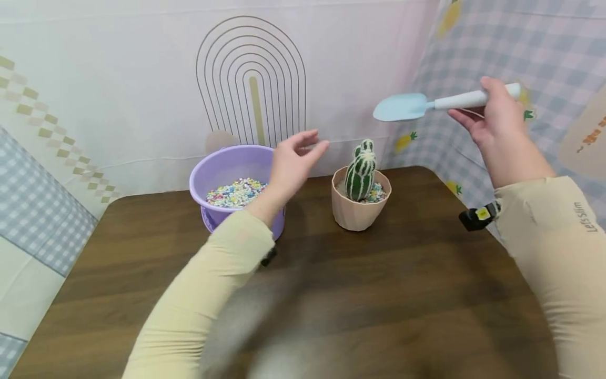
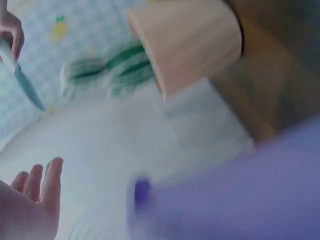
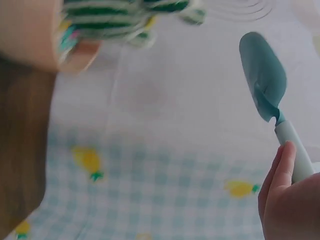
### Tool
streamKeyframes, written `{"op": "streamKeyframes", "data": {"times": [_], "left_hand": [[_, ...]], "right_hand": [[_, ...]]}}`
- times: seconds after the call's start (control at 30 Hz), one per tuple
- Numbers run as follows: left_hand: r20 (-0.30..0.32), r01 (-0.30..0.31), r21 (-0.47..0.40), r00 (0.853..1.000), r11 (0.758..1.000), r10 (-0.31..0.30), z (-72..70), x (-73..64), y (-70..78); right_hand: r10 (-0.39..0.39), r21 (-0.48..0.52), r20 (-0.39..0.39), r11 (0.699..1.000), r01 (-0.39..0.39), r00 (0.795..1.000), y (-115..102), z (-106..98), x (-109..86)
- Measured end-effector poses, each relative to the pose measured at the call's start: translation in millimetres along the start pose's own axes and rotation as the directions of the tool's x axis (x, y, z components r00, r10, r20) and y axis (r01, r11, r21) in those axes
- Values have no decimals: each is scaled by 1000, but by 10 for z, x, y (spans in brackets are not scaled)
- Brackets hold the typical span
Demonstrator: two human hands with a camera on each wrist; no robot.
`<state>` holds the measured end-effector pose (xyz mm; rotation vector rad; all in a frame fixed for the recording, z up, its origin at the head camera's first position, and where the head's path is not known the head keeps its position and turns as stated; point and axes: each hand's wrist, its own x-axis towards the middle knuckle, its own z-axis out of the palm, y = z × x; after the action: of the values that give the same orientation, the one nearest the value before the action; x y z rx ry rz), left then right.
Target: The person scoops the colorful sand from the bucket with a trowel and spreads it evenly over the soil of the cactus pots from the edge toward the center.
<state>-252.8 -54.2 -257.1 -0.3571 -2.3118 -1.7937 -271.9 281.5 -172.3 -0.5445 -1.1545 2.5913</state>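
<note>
Wall hangings, one pale with line-drawn arches, one checked with pineapples, behind the dark wooden table before me. Item: purple pot, near the table's far edge, left of its middle, holding multicoloured pebbles. Item: peach pot, upright near the far edge, toward the far right corner, containing a striped green cactus and similar pebbles. Item: trowel, light blue blade, white handle, raised by the far right corner, blade pointing left; the person's right hand grips its handle. Left hand: beside the purple pot's rim, fingers relaxed, narrow gap to the thumb.
</note>
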Motion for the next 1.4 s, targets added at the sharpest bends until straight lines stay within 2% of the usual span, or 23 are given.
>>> {"op": "streamKeyframes", "data": {"times": [0.1, 0.3, 0.5, 0.7, 0.8, 0.93, 1.17, 1.27, 1.4], "left_hand": [[-43, 19, 38, 999, 999, -17, -311, 43, 31], [-111, 90, 89, 991, 992, -80, -843, 85, -89], [-184, 136, 161, 977, 978, -106, -1253, 31, -246], [-261, 231, 174, 948, 957, -182, -1559, -48, -474], [-277, 265, 151, 936, 952, -217, -1643, -94, -593], [-282, 302, 102, 922, 948, -264, -1679, -155, -735], [-270, 346, -69, 897, 936, -351, -1618, -258, -917], [-277, 340, -102, 893, 935, -355, -1603, -296, -966], [-277, 328, -107, 897, 939, -345, -1579, -338, -1004]], "right_hand": [[48, 44, 21, 998, -49, 999, 70, 195, -1], [73, 1, 54, 997, -73, 996, 328, 540, -68], [62, -104, 97, 993, -52, 993, 700, 824, -199], [32, -247, 142, 969, 4, 989, 1129, 990, -370], [11, -304, 178, 951, 44, 984, 1327, 1023, -404], [12, -370, 212, 926, 69, 977, 1574, 1064, -410], [34, -535, 266, 836, 118, 963, 1965, 1062, -474], [24, -585, 296, 795, 162, 955, 2084, 1056, -486], [-5, -633, 335, 739, 229, 942, 2196, 1071, -481]]}}
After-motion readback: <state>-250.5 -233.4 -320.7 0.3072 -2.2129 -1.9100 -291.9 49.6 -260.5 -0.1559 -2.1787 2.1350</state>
